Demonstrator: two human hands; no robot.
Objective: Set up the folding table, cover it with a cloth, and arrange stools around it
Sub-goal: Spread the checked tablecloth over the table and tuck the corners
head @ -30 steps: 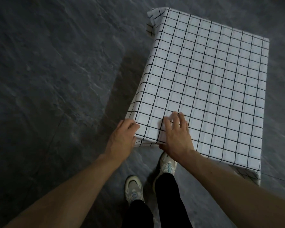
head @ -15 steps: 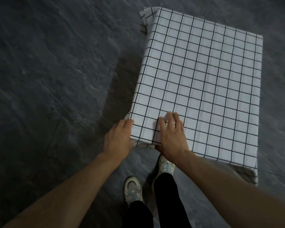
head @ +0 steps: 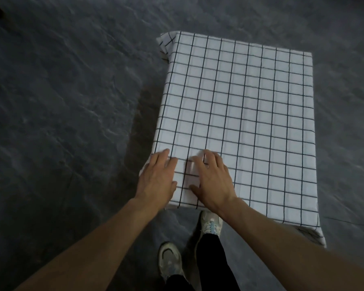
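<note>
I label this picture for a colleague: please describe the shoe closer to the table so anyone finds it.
Find the white cloth with black grid lines on the dark floor. Just below its near edge, under the right hand, stands a pale shoe with light blue on its laces. Its toe reaches the cloth's edge; the other shoe stands further back.

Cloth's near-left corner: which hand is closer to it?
Left. The left hand rests over that corner of the cloth; the right hand lies flat further inboard on top.
</note>
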